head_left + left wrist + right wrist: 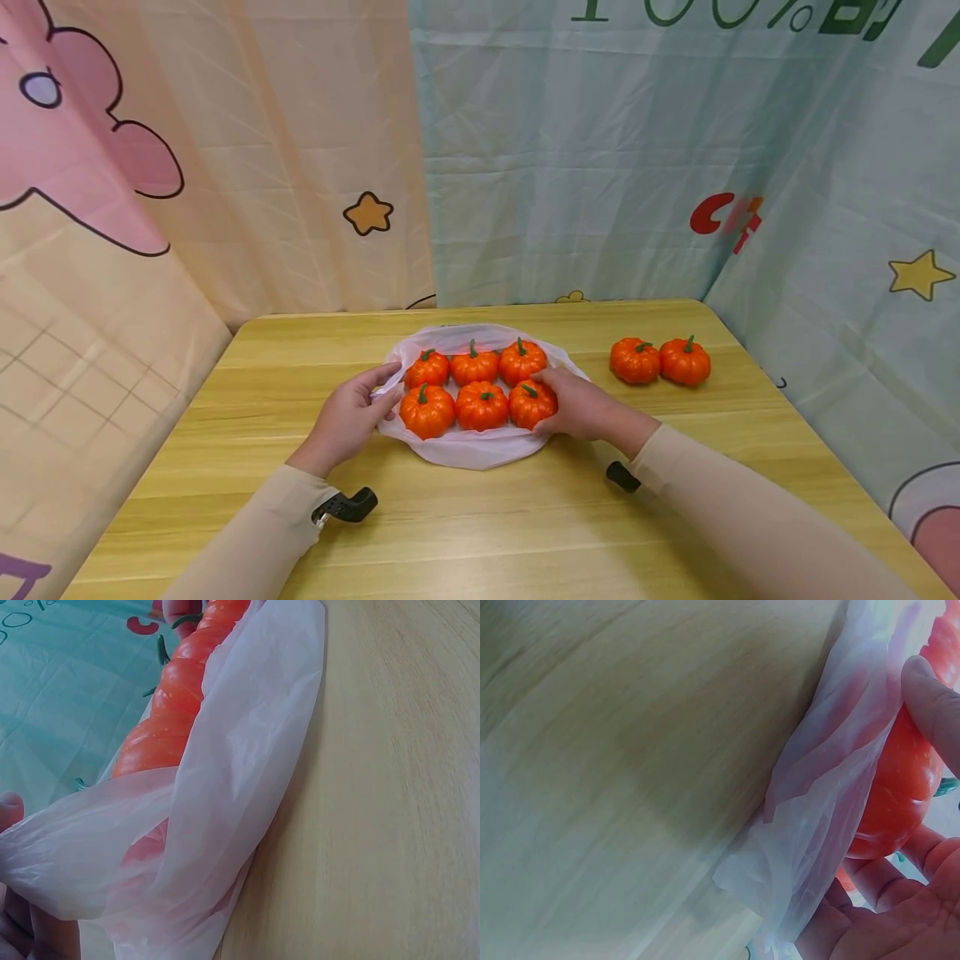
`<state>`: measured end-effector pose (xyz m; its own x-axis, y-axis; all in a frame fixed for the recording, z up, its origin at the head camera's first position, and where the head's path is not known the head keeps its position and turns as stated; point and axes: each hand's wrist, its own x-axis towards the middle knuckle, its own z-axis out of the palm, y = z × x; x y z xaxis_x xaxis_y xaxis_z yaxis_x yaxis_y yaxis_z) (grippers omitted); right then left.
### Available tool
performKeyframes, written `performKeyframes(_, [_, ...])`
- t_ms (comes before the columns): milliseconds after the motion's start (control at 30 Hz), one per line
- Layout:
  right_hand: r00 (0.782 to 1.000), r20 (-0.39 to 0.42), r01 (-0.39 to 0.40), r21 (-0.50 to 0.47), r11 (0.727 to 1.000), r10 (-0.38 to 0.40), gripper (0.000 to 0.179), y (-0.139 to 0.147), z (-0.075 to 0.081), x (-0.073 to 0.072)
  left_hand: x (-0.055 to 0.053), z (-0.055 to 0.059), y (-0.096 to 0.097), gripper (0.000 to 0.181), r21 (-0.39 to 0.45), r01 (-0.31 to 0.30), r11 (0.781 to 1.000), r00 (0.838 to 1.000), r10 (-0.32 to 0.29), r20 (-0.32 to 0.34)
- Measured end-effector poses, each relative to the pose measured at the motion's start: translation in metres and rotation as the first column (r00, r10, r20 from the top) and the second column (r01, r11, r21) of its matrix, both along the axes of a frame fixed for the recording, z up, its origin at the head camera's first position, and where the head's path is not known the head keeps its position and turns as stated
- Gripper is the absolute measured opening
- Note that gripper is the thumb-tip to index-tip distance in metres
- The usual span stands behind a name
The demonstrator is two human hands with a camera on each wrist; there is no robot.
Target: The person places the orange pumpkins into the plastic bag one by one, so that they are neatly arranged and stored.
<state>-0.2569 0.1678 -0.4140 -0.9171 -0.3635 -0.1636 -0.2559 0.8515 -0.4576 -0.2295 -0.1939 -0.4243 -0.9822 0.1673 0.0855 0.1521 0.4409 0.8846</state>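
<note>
A thin white plastic bag [480, 454] lies on the table with its mouth spread wide around two rows of small orange toy pumpkins [482, 405] with green stems. My left hand [345, 421] pinches the bag's left edge; in the left wrist view the film [67, 855] bunches between thumb and fingers. At the bag's right side, my right hand [579, 405] grips the front right pumpkin [529, 408]. The right wrist view shows my thumb on one side of that pumpkin [896, 784] and fingers on the other, with the bag's edge beside them.
Two more pumpkins, a left one [635, 361] and a right one [686, 362], sit side by side at the back right of the wooden table [465, 533]. Printed curtains [570, 167] hang behind the table and along both sides.
</note>
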Motion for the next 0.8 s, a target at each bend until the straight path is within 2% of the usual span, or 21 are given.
performKeyframes(800, [1.000, -0.006, -0.003, 0.019, 1.000, 0.003, 0.091, 0.0006, -0.0012, 0.0027, 0.0012, 0.0001, 0.0000, 0.051, -0.012, -0.002, 1.000, 1.000, 0.002, 0.000])
